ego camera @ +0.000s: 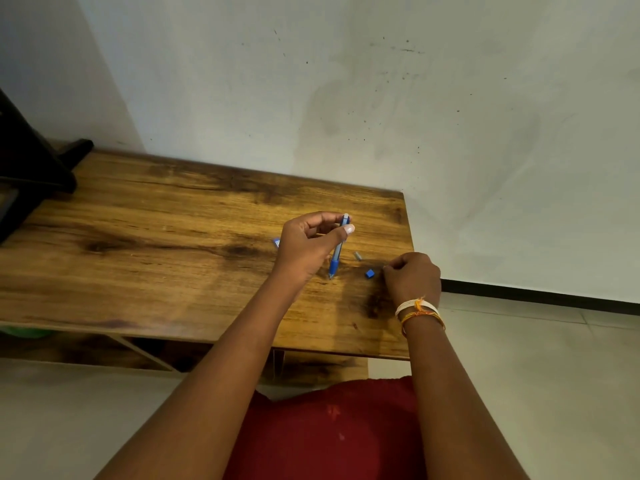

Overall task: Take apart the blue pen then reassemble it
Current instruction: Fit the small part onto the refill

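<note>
Pinching the blue pen [337, 249] upright, left hand [308, 245]; right hand [412, 277] curled beside blue cap [370, 273].

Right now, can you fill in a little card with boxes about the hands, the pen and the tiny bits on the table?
left hand: holds the blue plastic pen upright, tip down
right hand: fingers curled on the wooden table
loose bits: small blue square piece, small grey tube, blue bit behind the left hand
right wrist: thread bracelets
</note>
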